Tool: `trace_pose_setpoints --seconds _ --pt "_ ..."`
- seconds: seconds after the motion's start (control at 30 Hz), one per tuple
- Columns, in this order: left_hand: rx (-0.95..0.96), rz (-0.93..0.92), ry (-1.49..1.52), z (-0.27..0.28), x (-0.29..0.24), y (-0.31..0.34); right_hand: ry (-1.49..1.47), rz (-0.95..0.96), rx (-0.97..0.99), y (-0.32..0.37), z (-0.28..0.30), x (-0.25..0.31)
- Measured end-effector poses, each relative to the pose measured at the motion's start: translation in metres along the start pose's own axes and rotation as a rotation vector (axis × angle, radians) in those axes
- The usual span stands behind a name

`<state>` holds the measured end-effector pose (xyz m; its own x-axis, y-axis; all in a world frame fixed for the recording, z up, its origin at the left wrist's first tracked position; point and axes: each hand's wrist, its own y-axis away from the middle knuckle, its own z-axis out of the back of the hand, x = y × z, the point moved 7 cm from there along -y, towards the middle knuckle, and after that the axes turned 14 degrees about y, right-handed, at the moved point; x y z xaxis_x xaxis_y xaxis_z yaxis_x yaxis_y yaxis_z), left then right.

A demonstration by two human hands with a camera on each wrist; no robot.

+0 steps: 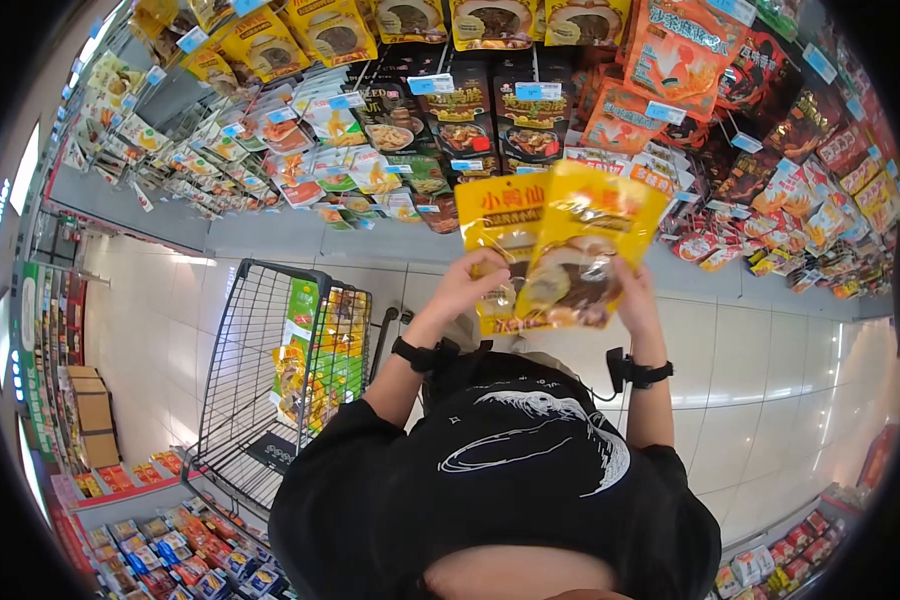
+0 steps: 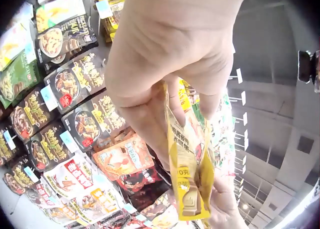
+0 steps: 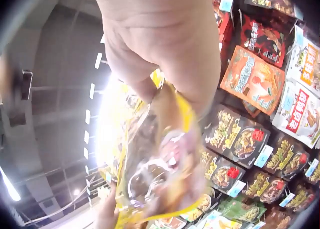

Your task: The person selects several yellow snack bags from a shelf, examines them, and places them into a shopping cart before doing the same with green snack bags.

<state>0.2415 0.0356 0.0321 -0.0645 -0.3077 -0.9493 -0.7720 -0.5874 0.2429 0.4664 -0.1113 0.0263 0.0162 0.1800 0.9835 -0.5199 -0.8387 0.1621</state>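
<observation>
Two yellow snack pouches are held up side by side in front of the shelf, in the head view. My left hand (image 1: 470, 288) pinches the left edge of one pouch (image 1: 495, 215), thumb on its printed front. The other pouch (image 1: 592, 230) overlaps it from the right, and my right hand (image 1: 633, 295) grips that one by its right edge. In the left wrist view, the left hand (image 2: 170, 58) has the pouch (image 2: 187, 189) edge-on between thumb and fingers. Dark food shows through the window of the pouch (image 3: 150, 164) under the right hand (image 3: 155, 43).
Hanging rows of yellow pouches (image 1: 335, 35), black pouches (image 1: 460, 115) and orange packets (image 1: 685, 55) fill the shelf ahead. A wire shopping cart (image 1: 225, 365) with green and yellow packets (image 1: 320, 350) stands to my left. Cartons (image 1: 92, 412) sit farther left on the tiled floor (image 1: 165, 300).
</observation>
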Motion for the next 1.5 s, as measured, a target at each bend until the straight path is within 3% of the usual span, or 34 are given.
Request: trace_pose_setpoints --seconds 0.03,0.07,0.13,0.47,0.53,0.6,0.67,0.8,0.87,1.0,1.1,1.2,1.27,1.3,1.5 --pt "-0.002 -0.198 -0.014 0.004 -0.014 0.000 -0.156 0.011 -0.091 -0.002 0.014 0.002" --pt "0.000 -0.196 -0.015 0.007 -0.017 0.000 -0.159 0.010 -0.093 -0.003 0.018 0.007" --pt "-0.033 -0.263 0.028 0.014 -0.027 0.001 -0.361 -0.005 -0.447 0.002 0.048 0.011" --pt "-0.001 -0.282 0.011 0.005 -0.046 0.007 -0.322 0.021 -0.448 0.010 0.061 -0.009" --pt "0.023 -0.417 -0.191 -0.003 -0.056 0.010 -0.305 0.007 -0.386 0.008 0.049 -0.012" --pt "0.010 -0.474 -0.168 -0.014 -0.061 0.010 -0.318 0.017 -0.386 0.006 0.037 -0.020" --pt "-0.001 -0.533 -0.148 -0.023 -0.063 0.009 -0.328 -0.125 -0.248 0.005 0.012 -0.028" --pt "0.077 -0.335 0.131 -0.035 -0.051 0.005 -0.400 -0.012 -0.124 0.003 -0.016 -0.009" --pt "-0.118 -0.244 0.186 -0.017 -0.034 -0.001 -0.437 -0.005 -0.047 -0.003 -0.022 -0.007" --pt "-0.219 -0.260 0.087 0.003 -0.015 -0.003 -0.420 0.044 -0.015 -0.007 -0.038 0.006" --pt "-0.305 -0.302 0.253 0.007 -0.007 0.002 -0.414 -0.016 0.075 -0.015 -0.058 0.004" --pt "-0.273 -0.273 0.373 0.006 -0.008 0.004 -0.464 -0.051 0.169 -0.022 -0.080 0.005" --pt "-0.197 -0.089 0.546 -0.002 0.000 0.008 -0.419 -0.156 0.207 -0.025 -0.093 0.001" --pt "-0.211 -0.092 0.539 0.002 -0.002 0.010 -0.414 -0.156 0.224 -0.027 -0.100 0.006" --pt "-0.397 -0.174 0.629 0.041 0.000 0.015 -0.649 0.019 0.266 -0.042 -0.141 0.050"
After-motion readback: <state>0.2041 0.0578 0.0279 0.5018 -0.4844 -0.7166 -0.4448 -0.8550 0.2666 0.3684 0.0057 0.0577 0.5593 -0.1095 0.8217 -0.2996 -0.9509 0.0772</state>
